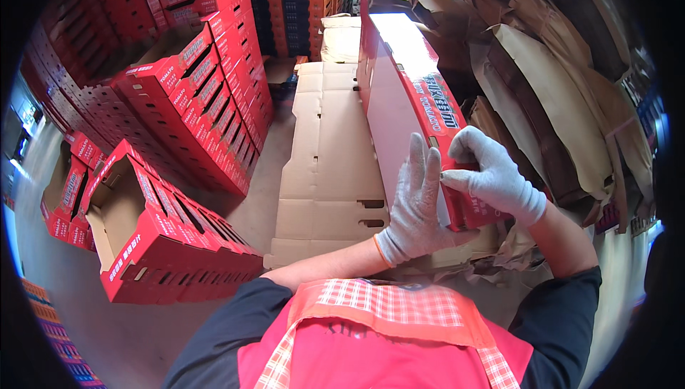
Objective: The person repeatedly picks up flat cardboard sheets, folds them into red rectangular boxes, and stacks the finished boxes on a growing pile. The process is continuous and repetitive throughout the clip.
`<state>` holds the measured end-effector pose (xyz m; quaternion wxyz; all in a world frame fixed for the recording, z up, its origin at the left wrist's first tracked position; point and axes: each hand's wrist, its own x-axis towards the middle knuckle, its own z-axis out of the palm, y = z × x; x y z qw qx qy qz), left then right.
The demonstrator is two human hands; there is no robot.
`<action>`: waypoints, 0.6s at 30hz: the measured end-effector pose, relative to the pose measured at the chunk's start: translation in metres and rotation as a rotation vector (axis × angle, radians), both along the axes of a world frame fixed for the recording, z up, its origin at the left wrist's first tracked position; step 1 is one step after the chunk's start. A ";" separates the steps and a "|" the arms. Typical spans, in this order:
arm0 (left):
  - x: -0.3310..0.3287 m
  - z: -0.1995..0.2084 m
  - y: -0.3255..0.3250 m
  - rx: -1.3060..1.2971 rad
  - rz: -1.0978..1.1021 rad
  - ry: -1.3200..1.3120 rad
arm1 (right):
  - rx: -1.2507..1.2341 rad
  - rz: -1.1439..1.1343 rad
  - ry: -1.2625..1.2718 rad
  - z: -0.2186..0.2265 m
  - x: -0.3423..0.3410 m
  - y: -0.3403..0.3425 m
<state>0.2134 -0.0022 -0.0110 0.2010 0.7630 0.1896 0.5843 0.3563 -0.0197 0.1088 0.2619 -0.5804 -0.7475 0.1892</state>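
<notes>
Working with my two hands close together but not clasped, I hold the left (414, 207) spread, fingers upright against the near end of a red carton (428, 96). My right (496, 175) bends over that end's top edge, thumb and fingertips parted; whether it grips or only presses, I cannot tell. The carton lies lengthwise along the right edge of the flat brown cardboard (325, 139), a pale face turned left. I judge it part-formed: its long sides look creased into shape, while the near corner under my fingers seems unfinished. Off the cardboard's near left corner, a low stack of red cartons (178, 246) is already shaped. Brown paper bundles (549, 104) crowd the right side. Past the left edge rises a taller stack of finished red cartons (203, 114); beyond the far edge stand dark blue and orange stacks (296, 7).
</notes>
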 end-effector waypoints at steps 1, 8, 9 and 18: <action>0.000 -0.005 -0.003 -0.040 -0.009 -0.011 | -0.180 -0.074 0.025 0.002 -0.001 0.006; 0.012 -0.023 -0.016 -0.506 -0.322 0.027 | 0.252 0.336 -0.336 -0.006 -0.034 0.043; 0.012 -0.025 -0.018 -0.460 -0.294 -0.020 | 0.323 0.421 -0.369 -0.010 -0.042 0.048; -0.025 -0.044 -0.013 -0.489 -0.298 -0.302 | 0.486 -0.103 0.297 0.005 -0.078 0.117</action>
